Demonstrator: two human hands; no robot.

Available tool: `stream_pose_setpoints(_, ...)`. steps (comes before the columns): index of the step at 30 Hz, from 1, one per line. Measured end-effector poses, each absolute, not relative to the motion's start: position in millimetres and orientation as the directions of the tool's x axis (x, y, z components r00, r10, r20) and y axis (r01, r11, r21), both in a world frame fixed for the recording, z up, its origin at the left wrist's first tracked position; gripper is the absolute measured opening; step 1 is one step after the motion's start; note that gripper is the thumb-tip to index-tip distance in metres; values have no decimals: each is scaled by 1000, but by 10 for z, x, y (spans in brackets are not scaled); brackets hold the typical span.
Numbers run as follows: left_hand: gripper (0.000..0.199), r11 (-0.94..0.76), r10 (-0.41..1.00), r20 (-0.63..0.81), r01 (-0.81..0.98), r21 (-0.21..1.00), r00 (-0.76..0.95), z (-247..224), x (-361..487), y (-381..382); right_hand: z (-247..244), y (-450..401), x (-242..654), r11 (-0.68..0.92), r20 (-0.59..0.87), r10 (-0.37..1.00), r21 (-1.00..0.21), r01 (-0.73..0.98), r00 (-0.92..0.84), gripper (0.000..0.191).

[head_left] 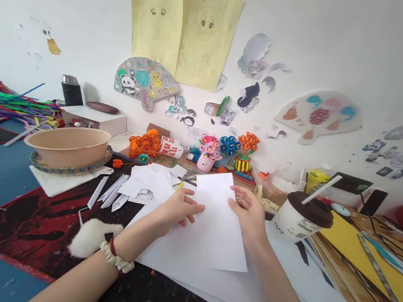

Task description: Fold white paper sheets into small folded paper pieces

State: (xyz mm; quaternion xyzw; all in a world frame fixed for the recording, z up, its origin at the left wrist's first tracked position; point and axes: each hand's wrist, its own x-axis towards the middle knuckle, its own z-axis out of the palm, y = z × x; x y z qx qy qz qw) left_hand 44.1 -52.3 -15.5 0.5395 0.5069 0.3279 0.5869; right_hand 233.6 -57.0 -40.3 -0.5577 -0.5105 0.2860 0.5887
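Observation:
A white sheet of paper (220, 225) lies over larger white sheets (181, 280) in front of me. My right hand (248, 209) pinches its upper right edge between thumb and fingers. At the sheet's left side, my left hand (183, 207) has its fingers apart, over or lightly touching the paper. A small yellow tip (180, 186) shows just behind the left hand; whether that hand touches it I cannot tell. Left of it lies a heap of cut white paper pieces (143, 182), with folded strips (113, 192) beside them.
A lidded cup with a straw (301, 218) stands close to my right hand. At left are a beige basin (68, 145) and a white fluffy item (92, 238). Pipe-cleaner flower pots (245, 153) line the wall. Thin sticks (350, 276) and yellow card (371, 259) lie right.

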Motion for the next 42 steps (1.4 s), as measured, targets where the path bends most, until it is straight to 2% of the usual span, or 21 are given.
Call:
stream_pose_setpoints(2, 57, 183, 934, -222, 160, 970, 279, -171, 443, -526, -343, -603, 2311, 278, 280, 921, -959, 45, 270, 35)
stream_pose_setpoints(4, 38, 138, 931, -184, 162, 977, 314, -179, 445, -516, -290, -633, 2282, 268, 243, 944, -960, -87, 223, 41)
stream_pose_setpoints(6, 22, 58, 942, -115, 186, 981, 314, -178, 439, -491, -250, -656, 2262, 172, 142, 976, -967, -187, 166, 54)
stream_pose_setpoints(9, 23, -102, 981, 60, 228, 968, 184, -165, 407, -436, -228, -674, 2269, -25, -37, 999, -965, -261, 40, 68)
stream_pose_setpoints(11, 22, -197, 979, 178, 249, 948, 95, -150, 377, -408, -243, -677, 2288, -127, -110, 991, -961, -246, -82, 59)
stream_pose_setpoints(14, 23, -294, 950, 313, 342, 892, 0, -115, 341, -417, -292, -673, 2297, -186, -139, 969, -955, -233, -203, 40)
stream_pose_setpoints(16, 25, -323, 918, 395, 517, 793, -33, -90, 337, -460, -319, -666, 2282, -173, -125, 975, -944, -280, -183, 35)
stream_pose_setpoints(19, 27, -427, 829, 548, 758, 494, 110, -82, 357, -534, -326, -648, 2258, -134, -118, 991, -934, -331, -66, 35)
stream_pose_setpoints(21, 34, -548, 737, 608, 788, 280, 296, -109, 378, -557, -309, -638, 2253, -104, -110, 994, -940, -324, 0, 37)
stream_pose_setpoints(23, 39, -615, 666, 611, 779, 123, 428, -156, 393, -549, -280, -639, 2253, -64, -73, 997, -946, -317, 15, 44)
stream_pose_setpoints(27, 43, -621, 623, 585, 783, -36, 520, -235, 395, -503, -232, -682, 2238, -47, -2, 989, -952, -303, -149, 62)
stream_pose_setpoints(29, 48, -628, 614, 572, 776, -64, 544, -238, 387, -505, -239, -699, 2225, -45, 5, 986, -954, -296, -165, 62)
stream_pose_setpoints(32, 56, -657, 622, 542, 753, -33, 565, -204, 378, -549, -283, -691, 2221, -3, 3, 1000, -958, -287, -20, 52)
stream_pose_setpoints(34, 55, -692, 648, 506, 717, 79, 570, -171, 375, -583, -308, -674, 2234, 37, 22, 998, -965, -261, 61, 44)
stream_pose_setpoints(37, 51, -702, 713, 405, 579, 416, 573, -126, 379, -603, -311, -666, 2251, 87, 68, 993, -974, -207, 95, 39)
stream_pose_setpoints(39, 56, -603, 775, 350, 451, 658, 526, -109, 396, -591, -296, -680, 2243, 101, 86, 992, -981, -166, 93, 40)
stream_pose_setpoints(42, 57, -410, 875, 277, 305, 860, 396, -105, 444, -561, -272, -720, 2199, 87, 84, 996, -990, -111, 28, 43)
